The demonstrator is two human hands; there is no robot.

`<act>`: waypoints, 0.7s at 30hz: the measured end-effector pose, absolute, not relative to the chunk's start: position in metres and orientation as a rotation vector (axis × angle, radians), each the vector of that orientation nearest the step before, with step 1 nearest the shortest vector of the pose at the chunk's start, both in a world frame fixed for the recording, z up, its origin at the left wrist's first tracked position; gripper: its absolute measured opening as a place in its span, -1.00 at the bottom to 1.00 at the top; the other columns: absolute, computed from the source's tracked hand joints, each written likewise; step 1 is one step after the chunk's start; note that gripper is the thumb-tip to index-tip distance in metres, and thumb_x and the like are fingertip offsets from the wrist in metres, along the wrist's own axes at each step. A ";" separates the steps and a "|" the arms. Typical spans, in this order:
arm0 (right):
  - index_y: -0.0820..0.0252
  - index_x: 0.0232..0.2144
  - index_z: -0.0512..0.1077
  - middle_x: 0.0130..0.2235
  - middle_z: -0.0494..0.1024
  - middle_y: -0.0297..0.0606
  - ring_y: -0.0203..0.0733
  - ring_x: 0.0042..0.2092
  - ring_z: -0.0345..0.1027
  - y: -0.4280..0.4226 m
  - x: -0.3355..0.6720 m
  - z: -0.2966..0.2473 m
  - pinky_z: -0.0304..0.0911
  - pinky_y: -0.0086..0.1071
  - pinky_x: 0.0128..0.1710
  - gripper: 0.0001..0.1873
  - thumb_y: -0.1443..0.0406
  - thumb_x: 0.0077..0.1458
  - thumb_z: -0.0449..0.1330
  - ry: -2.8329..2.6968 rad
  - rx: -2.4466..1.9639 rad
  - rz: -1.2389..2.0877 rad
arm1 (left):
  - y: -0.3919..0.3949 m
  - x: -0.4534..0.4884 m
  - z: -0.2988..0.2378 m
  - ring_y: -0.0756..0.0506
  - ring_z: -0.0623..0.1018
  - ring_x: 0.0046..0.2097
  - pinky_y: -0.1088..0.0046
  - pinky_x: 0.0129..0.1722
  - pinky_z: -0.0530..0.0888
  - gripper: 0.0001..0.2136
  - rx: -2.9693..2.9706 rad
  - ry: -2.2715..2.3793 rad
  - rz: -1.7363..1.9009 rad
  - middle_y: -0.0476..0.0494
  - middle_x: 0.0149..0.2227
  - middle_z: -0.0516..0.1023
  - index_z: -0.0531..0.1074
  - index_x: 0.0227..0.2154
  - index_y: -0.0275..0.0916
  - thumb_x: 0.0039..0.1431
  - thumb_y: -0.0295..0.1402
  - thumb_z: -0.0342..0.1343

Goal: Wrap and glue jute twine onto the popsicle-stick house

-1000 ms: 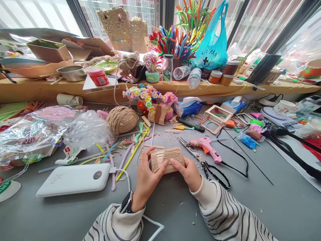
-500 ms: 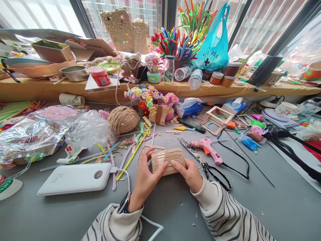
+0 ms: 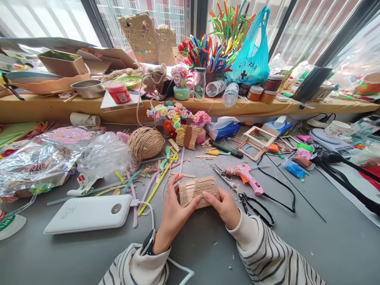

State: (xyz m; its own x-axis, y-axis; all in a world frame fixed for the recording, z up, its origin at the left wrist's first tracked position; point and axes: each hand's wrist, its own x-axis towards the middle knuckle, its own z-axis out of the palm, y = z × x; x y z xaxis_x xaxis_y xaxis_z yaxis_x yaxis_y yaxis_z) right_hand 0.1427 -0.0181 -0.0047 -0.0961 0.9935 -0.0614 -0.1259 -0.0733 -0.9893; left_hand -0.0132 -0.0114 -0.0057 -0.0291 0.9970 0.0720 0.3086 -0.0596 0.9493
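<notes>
Both hands hold a small flat piece made of wooden sticks, partly wrapped in jute twine (image 3: 198,190), just above the grey table (image 3: 297,245). My left hand (image 3: 173,213) grips its left end, thumb pressed on the twine and fingers curled behind. My right hand (image 3: 227,206) pinches its right end with thumb and fingers. A thin strand of twine runs from the piece toward a ball of jute twine (image 3: 145,142) farther back on the left.
Scissors (image 3: 237,190) and a pink glue gun (image 3: 245,175) with its black cord lie right of my hands. A white power bank (image 3: 87,213) lies to the left. Pipe cleaners, wooden sticks, plastic bags, a stick frame (image 3: 257,142) and flower crafts crowd the table and shelf.
The hands and the wrapped piece stay almost in place. My left thumb has slid slightly along the twine. The view has shifted a little.
</notes>
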 end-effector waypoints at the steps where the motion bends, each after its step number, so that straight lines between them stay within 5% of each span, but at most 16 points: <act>1: 0.21 -0.25 0.49 -0.17 0.59 -0.19 -0.05 -0.11 0.44 -0.018 0.143 -0.004 0.32 -0.22 -0.05 -0.61 0.07 -0.06 0.22 -1.152 -1.113 1.385 | -0.012 -0.013 -0.006 -0.20 0.42 -0.01 0.16 -0.02 0.37 -0.28 1.465 1.433 1.122 -0.28 0.11 0.24 0.05 0.09 -0.15 -0.13 -0.11 0.22; 21: 0.20 -0.24 0.51 -0.22 0.59 -0.21 -0.05 -0.11 0.42 -0.014 0.151 -0.002 0.29 -0.22 -0.06 -0.51 -0.05 -0.05 0.16 -1.225 -1.132 1.449 | -0.012 -0.014 -0.011 -0.19 0.40 -0.01 0.16 0.01 0.34 -0.33 1.497 1.439 1.123 -0.24 0.10 0.25 0.07 0.08 -0.13 -0.09 -0.14 0.20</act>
State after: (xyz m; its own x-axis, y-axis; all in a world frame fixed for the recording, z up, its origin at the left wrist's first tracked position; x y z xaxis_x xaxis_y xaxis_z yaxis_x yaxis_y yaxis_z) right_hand 0.1511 -0.0139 -0.0017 -0.1774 0.9799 -0.0910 -0.0730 -0.1054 -0.9918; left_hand -0.0138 -0.0122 -0.0111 -0.0230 0.9960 0.0867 0.3261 -0.0745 0.9424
